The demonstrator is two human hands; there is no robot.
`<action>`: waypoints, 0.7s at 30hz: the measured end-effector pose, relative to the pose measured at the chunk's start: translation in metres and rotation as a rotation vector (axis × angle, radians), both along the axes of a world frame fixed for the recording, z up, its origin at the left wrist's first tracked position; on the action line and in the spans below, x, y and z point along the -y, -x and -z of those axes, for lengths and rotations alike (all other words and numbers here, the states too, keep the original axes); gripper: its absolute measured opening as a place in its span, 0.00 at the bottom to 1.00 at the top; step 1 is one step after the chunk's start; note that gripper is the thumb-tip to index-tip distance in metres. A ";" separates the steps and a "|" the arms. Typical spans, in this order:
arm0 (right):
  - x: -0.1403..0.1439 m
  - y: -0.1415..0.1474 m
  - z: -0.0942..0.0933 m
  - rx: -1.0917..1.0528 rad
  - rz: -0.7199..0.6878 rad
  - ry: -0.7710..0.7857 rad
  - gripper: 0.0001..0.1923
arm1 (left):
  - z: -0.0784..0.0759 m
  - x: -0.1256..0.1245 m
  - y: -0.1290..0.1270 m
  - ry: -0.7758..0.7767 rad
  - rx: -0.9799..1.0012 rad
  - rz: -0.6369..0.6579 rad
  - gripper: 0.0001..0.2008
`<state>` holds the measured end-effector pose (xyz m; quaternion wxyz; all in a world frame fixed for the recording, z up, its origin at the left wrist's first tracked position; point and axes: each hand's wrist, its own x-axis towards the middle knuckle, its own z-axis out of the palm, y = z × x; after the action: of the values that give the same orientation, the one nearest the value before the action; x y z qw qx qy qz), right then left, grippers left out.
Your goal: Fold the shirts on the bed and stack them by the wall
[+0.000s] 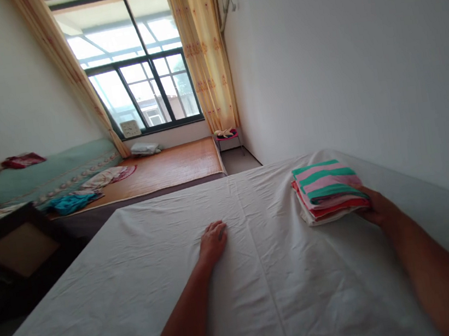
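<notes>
A small stack of folded clothes [329, 190] lies on the white sheet [239, 276] at the right, with a green-and-pink striped piece on top and red and whitish layers below. My right hand [372, 205] grips the stack at its right edge; part of its fingers is hidden by the cloth. To the left, my left hand [213, 241] rests palm down on the sheet, fingers laid out and holding nothing. A wide gap separates it from the stack.
A white wall [339, 65] runs along the right. Beyond the sheet stands a bed with a brown mat [174, 166], bearing a blue cloth [74, 202] and a pale garment [104, 177]. A dark cabinet [50, 226] is at the left, a small pink stool [231, 133] near the curtain.
</notes>
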<state>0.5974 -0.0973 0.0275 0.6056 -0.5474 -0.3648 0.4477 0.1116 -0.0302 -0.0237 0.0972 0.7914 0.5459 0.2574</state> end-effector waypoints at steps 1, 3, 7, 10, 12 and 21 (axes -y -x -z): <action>0.000 0.015 -0.009 -0.064 -0.047 -0.045 0.06 | -0.002 0.001 -0.002 0.016 0.061 0.000 0.14; 0.001 0.051 -0.032 -0.151 -0.199 -0.103 0.10 | -0.014 0.004 -0.008 0.027 0.240 0.021 0.14; 0.001 0.146 -0.078 -0.038 -0.411 -0.199 0.20 | -0.064 0.024 -0.025 -0.104 0.558 0.159 0.17; -0.003 0.228 -0.095 0.144 -0.445 -0.286 0.20 | -0.104 0.045 -0.017 -0.179 0.631 0.207 0.19; -0.006 0.281 -0.098 0.259 -0.478 -0.368 0.20 | -0.119 0.057 0.007 -0.143 0.670 0.196 0.20; -0.045 0.432 -0.061 0.229 -0.966 -0.251 0.23 | -0.088 0.103 0.215 -0.042 0.445 -0.206 0.16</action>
<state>0.1651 -0.0522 0.0884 0.3465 -0.2850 -0.6913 0.5664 -0.1035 -0.1331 0.0648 0.1719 0.6573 0.5831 0.4455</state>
